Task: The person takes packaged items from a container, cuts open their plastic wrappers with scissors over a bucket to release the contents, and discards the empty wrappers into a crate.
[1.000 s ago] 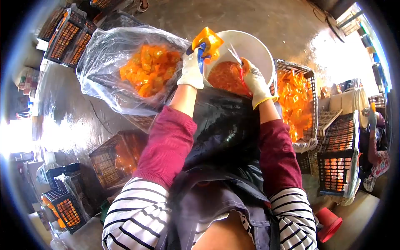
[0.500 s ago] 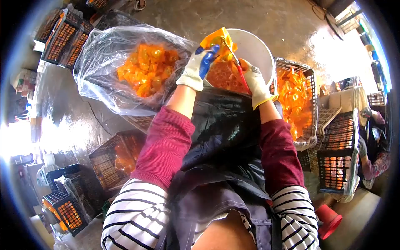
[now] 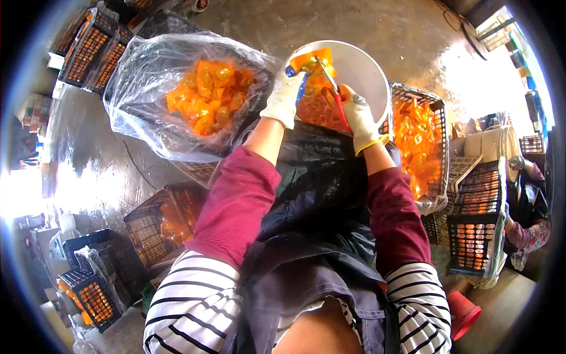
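Observation:
My left hand [image 3: 285, 94], in a white glove with blue patches, grips an orange packet [image 3: 312, 62] over the white bucket [image 3: 372, 74]. My right hand [image 3: 358, 113], also gloved, is closed on red-handled scissors [image 3: 339, 107], whose blades reach up to the packet. Reddish-orange contents [image 3: 318, 109] lie in the bucket. Left of my left hand, orange packets [image 3: 209, 94] are heaped in a clear plastic bag [image 3: 141, 88]. A crate of shiny orange packets [image 3: 415, 147] stands right of my right hand.
Black crates with orange contents stand at the upper left [image 3: 88, 53], lower left [image 3: 97, 301] and right [image 3: 474, 224]. Another crate [image 3: 147, 230] tilts at the left. A red container [image 3: 464, 315] sits at the lower right. Another person [image 3: 526, 227] is at the far right.
The scissors have moved from beside the packet up against it. My left hand has turned, and the packet now lies flatter over the bucket. The person at the right has shifted.

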A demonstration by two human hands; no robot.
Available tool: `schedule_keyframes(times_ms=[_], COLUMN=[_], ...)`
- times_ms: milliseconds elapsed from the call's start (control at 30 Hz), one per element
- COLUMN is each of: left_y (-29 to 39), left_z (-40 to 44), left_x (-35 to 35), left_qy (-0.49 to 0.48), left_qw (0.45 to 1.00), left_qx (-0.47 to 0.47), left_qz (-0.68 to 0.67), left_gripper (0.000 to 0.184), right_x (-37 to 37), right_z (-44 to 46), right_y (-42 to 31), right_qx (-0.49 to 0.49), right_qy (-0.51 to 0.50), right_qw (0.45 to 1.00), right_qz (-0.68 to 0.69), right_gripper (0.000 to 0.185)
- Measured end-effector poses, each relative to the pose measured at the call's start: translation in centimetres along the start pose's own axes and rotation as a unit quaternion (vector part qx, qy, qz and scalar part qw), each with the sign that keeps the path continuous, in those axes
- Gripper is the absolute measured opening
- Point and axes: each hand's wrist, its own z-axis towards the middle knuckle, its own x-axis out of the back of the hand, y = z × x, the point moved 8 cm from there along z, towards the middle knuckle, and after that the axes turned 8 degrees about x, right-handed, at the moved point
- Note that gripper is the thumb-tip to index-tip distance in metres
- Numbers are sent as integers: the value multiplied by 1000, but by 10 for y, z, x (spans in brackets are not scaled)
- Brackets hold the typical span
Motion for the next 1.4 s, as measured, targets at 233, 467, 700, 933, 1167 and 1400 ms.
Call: schedule_keyframes(times_ms=[233,467,700,933,1167,1400], left_y=[-9,27,34,33,23,-1], left_z=[17,-6,2,-9,-8,6], left_x=[3,6,14,-23,-58,-63], left_qy=[17,59,123,-96,-172,-173], left_qw=[982,935,963,947,913,869], left_qx=[-40,-98,-227,-84,18,54], left_qz=[185,336,76,-293,-371,-461], left_gripper=[41,35,31,35,41,54], right_x=[14,12,-7,3,-28,-23], right_z=[-3,-1,3,-2,15,2], right_y=[-15,-18,26,6,30,0], right_qx=[8,76,-76,-208,-64,-157], right_qy=[-8,-3,-105,12,-28,-69], right_qw=[995,980,992,907,981,961], right_qz=[-100,-184,-1,366,183,216], right_gripper=[33,36,25,33,34,31])
